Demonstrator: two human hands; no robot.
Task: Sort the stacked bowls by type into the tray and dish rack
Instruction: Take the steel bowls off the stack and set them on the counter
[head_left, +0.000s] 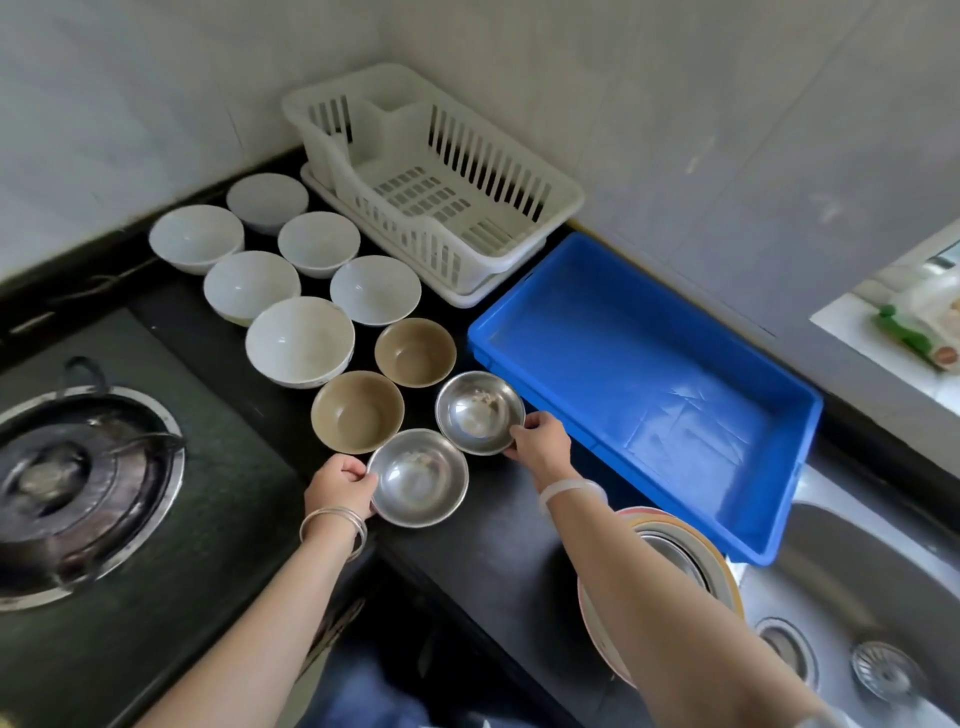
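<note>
Two steel bowls stand on the black counter. My left hand (340, 486) grips the rim of the near steel bowl (418, 478). My right hand (540, 441) pinches the rim of the far steel bowl (480, 413). Behind them sit two brown bowls (357, 411) (415, 352) and several white bowls (300, 341) in two rows. The white dish rack (561, 200) stands in the far corner with nothing in it. The blue tray (800, 431) lies to the right, also holding nothing.
A gas stove burner (78, 493) fills the left side. A steel sink (857, 597) lies at the lower right, with a stack of plates (691, 551) under my right forearm. A window sill with packets (919, 327) is at the far right.
</note>
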